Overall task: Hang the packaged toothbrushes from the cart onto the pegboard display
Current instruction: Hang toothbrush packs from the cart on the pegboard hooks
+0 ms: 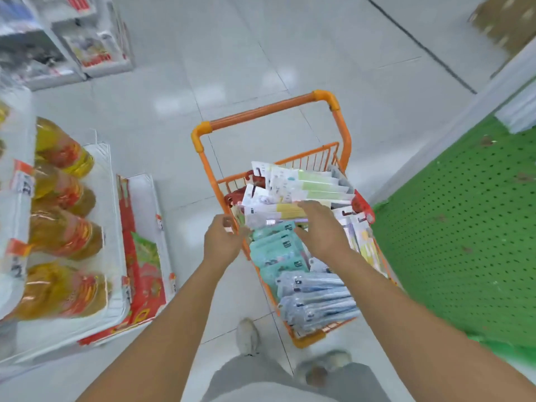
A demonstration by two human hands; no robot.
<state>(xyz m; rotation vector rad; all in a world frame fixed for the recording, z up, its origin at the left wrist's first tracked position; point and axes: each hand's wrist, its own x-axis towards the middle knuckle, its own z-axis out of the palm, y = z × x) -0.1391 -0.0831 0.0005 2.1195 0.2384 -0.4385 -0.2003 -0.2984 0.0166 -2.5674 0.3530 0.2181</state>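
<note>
Two hands over orange cart (262, 111) | left hand (222, 237) fingers curled at cart rim | right hand (322, 227) fingers spread on packaged toothbrushes (301, 195) in cart | green pegboard (464, 227) right | oil bottles (61, 227) left | pale tiled floor (232, 53)

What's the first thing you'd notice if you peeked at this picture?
The bright orange cart in the middle, stuffed with packaged toothbrushes, grabs the eye first. The right hand lies on the pile; the left hand is at the cart's near rim. Next comes the big green pegboard on the right, then golden oil bottles shelved on the left.
</note>
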